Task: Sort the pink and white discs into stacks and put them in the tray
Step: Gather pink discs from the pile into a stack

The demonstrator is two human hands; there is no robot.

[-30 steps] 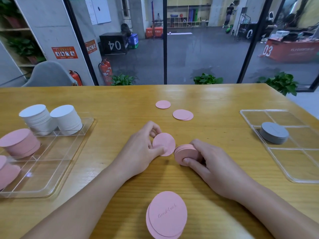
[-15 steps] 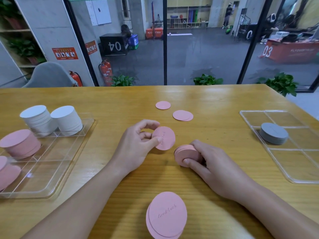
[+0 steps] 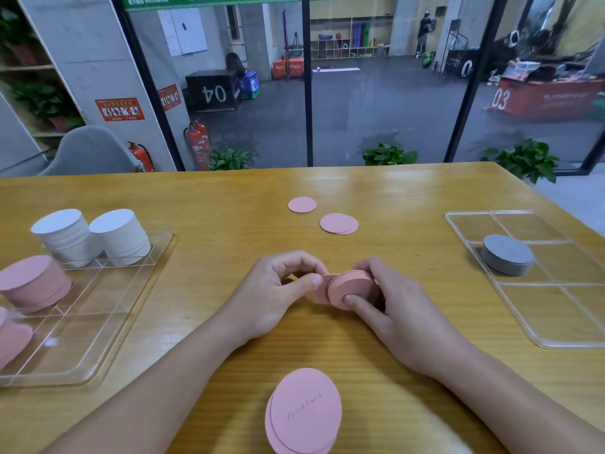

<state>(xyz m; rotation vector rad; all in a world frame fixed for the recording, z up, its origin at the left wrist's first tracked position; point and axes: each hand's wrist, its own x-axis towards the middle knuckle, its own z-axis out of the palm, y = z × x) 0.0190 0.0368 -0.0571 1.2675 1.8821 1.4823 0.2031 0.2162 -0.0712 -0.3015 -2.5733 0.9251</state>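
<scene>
At the table's middle my right hand [image 3: 389, 306] grips a small stack of pink discs [image 3: 352, 288], tilted on edge. My left hand [image 3: 278, 290] pinches a single pink disc [image 3: 322, 291] and holds it against the left face of that stack. Loose pink discs lie on the wood: one [image 3: 302, 204] far off, an overlapping pair [image 3: 339, 223] beside it, and a pair [image 3: 304, 412] close to me. The clear tray on the left [image 3: 98, 322] holds two white stacks [image 3: 121, 235] at its back and pink stacks [image 3: 32, 283] along its left side.
A second clear tray [image 3: 556, 322] lies at the right with a grey stack of discs [image 3: 506, 253] in it. The wooden table [image 3: 229, 198] ends at a glass wall behind. A grey chair [image 3: 88, 152] stands beyond the far left corner.
My left hand lifted the single pink disc off the table and carried it right, up against the stack. My right hand has tilted the stack up a little.
</scene>
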